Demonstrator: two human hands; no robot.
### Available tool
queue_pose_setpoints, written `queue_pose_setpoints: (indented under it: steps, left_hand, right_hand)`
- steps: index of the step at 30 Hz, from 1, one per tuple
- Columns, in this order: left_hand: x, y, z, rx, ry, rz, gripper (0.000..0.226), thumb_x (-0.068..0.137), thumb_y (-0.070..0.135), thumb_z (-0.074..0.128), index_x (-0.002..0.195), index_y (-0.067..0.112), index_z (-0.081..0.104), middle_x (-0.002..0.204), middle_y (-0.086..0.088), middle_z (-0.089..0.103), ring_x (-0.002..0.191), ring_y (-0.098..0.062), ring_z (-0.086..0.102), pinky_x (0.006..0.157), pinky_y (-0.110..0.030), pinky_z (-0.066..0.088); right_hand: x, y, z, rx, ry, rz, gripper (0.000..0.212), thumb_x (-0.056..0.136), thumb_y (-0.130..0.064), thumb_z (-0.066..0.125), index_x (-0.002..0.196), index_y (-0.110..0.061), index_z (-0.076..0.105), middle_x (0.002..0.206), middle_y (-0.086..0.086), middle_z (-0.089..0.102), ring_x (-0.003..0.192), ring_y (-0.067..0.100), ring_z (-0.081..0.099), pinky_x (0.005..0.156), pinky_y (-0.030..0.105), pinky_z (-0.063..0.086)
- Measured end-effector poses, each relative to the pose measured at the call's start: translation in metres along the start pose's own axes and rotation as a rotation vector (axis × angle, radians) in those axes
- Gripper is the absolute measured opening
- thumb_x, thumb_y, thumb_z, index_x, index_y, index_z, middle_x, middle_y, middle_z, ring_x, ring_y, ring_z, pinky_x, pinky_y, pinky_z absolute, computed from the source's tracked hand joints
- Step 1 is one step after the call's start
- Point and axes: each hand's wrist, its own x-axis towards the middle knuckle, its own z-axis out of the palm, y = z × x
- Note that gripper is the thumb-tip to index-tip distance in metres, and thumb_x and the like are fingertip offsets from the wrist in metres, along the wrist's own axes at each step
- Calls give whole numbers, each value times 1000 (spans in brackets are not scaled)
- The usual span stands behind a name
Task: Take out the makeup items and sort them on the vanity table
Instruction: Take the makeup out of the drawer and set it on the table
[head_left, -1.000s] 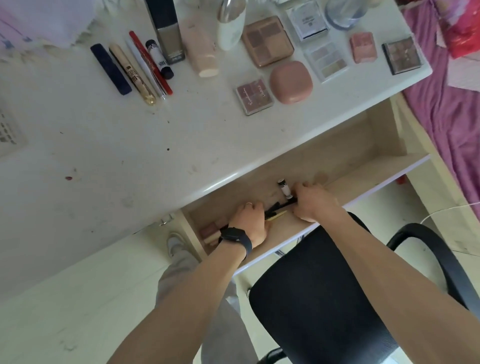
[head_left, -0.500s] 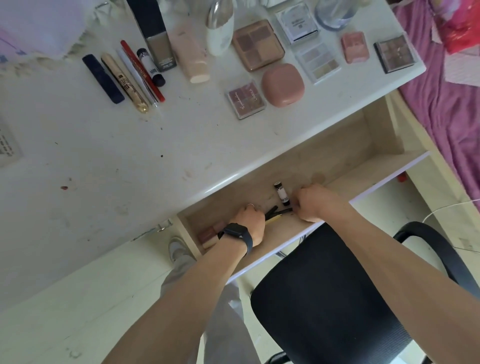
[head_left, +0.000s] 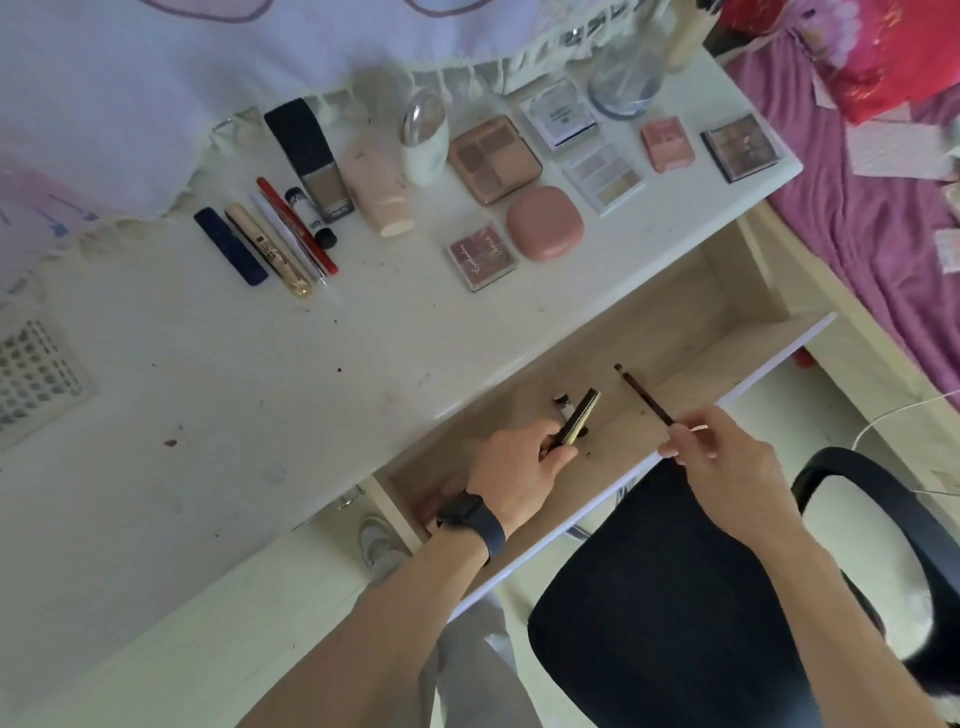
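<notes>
The white table (head_left: 363, 374) already carries sorted makeup; over the open drawer (head_left: 691, 343), the left hand (head_left: 511, 467) clutches a dark tube (head_left: 579, 418), the right hand (head_left: 722, 457) pinches a pencil (head_left: 644, 395), both lifted clear, likely bound for the pens (head_left: 270, 244).

You get soft daylight, a bright pale worktop (head_left: 260, 395), faint shadows, slight blur, and edges that bend

Bare forearms, dark smartwatch (head_left: 470, 517), grey trousers (head_left: 467, 660), pale shoe (head_left: 376, 538)
</notes>
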Motion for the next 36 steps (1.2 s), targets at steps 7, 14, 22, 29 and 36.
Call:
queue_pose_setpoints:
  steps: [7,14,22,29,36]
  left_hand:
    - [-58,24,-81,-492,270,-38,13,85,36,76,95,32,69,85,16,74,81,2,69,76,-17,55]
    - [-70,-72,-213,-541,722,-356,29,83,36,79,100,18,67,90,-1,74,75,-15,73,71,-34,62]
    - [-31,-135,-276,-325,757,-444,37,81,47,76,103,21,63,100,2,72,95,-21,68,88,-39,56]
    - [-30,-133,-291,-149,775,-359,59,90,42,68,142,27,46,118,5,54,105,-12,56,87,-24,41]
    - [-44,-148,-277,142,594,-214,53,99,36,51,150,38,38,112,5,50,92,-13,55,79,-35,54]
  right_hand:
    - [-57,-62,38,638,22,101,13,101,-28,58,97,-29,70,85,-10,73,80,8,67,78,28,53]
    - [-45,-189,104,412,-183,-224,11,99,-37,60,100,-32,70,83,-20,71,81,-7,63,65,7,46]
    - [-6,-294,174,-25,-134,-499,24,103,-24,46,115,-17,65,106,-1,67,91,18,62,79,27,44]
    - [4,-329,203,-147,-42,-630,29,102,-32,53,129,-22,60,130,-2,60,120,21,56,92,33,48]
    - [0,-305,218,-178,-10,-849,42,97,-35,56,134,-15,62,133,1,61,121,24,52,104,34,47]
